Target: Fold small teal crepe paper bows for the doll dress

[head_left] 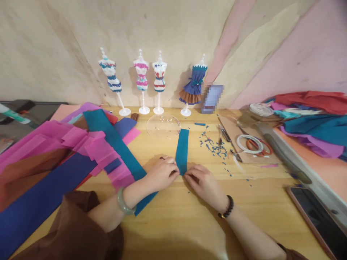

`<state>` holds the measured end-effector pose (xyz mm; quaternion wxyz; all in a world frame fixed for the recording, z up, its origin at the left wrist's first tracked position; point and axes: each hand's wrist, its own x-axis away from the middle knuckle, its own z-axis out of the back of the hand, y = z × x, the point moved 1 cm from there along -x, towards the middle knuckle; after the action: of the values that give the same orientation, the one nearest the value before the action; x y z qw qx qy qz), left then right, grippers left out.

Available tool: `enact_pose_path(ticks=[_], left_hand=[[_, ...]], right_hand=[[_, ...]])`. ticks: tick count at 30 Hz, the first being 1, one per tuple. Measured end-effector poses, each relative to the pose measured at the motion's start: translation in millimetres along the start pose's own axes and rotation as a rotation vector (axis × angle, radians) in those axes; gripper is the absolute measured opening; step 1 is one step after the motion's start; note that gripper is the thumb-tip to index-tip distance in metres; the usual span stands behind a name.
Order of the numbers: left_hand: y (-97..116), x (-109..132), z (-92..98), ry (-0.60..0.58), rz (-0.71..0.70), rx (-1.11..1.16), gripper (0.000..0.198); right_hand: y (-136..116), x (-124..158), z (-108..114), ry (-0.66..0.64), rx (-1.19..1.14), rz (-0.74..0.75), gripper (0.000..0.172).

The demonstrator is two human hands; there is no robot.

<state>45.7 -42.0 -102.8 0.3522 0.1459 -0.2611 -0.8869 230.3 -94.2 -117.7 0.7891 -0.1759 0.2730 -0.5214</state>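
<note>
A short teal strip (pixel 182 150), of crepe paper or a similar crinkled material, lies lengthwise on the wooden table. My left hand (pixel 166 174) pinches its near left corner between thumb and fingers. At the near right corner, my right hand (pixel 202 180) pinches the same strip. The near edge runs between my two sets of fingertips, close to the tabletop. Under my left forearm stretches a longer teal strip (pixel 116 144), partly hidden by the arm. Small blue scraps (pixel 214 144) are scattered beyond my right hand.
Several mini dress forms line the wall, one in a blue and brown dress (pixel 195 83). A clear round dish (pixel 163 127) holds tiny pieces. Pink crepe paper (pixel 81 141) is heaped left. Scissors (pixel 224 133), a white ring roll (pixel 249 144) and a phone (pixel 320 216) lie right.
</note>
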Motion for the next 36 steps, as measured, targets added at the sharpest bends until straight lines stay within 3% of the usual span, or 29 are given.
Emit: enact_pose_path(ticks=[36], left_hand=[[5.6, -8.2, -2.4, 0.019, 0.103, -0.004, 0.014]], right_hand=[[-3.7, -2.2, 3.9, 0.001, -0.023, -0.101, 0.013]])
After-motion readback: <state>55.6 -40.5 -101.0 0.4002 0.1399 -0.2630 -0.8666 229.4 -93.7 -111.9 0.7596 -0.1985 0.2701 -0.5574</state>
